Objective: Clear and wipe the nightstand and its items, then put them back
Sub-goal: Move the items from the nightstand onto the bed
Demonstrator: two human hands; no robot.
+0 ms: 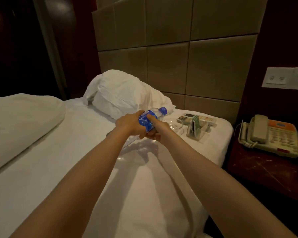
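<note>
- Nearest you, at the lower right of the frame, the nightstand shows a scuffed dark top. If you put things back before wiping it, the grime goes straight under them.
- At centre frame both hands hold the water bottle, tilted above the bed with its blue cap toward the upper right. Your left hand wraps the label from the left. Your right hand grips it from below, one finger laid along the label. I cannot tell whether a cloth lies between palm and plastic.
- The bottle looks thin-walled — squeeze or twist hard and the cap may loosen and wet the sheet.
- Just right of your right hand, a glass dish lies on the bed. A careless set-down could knock the bottle against it, and on the soft mattress a bottle laid on its side will likely roll.
- Beyond the dish, the clear card holder and the remote sit near the mattress edge — lean hard on the bed and they could slide off.
- At the right edge of the frame, the telephone stands on the nightstand with its coiled cord trailing. Lift it carelessly and the cord may snag or drag the handset off.
- Farthest back, the pillow slumps just behind the bottle's cap, so a spill would reach it.
</note>
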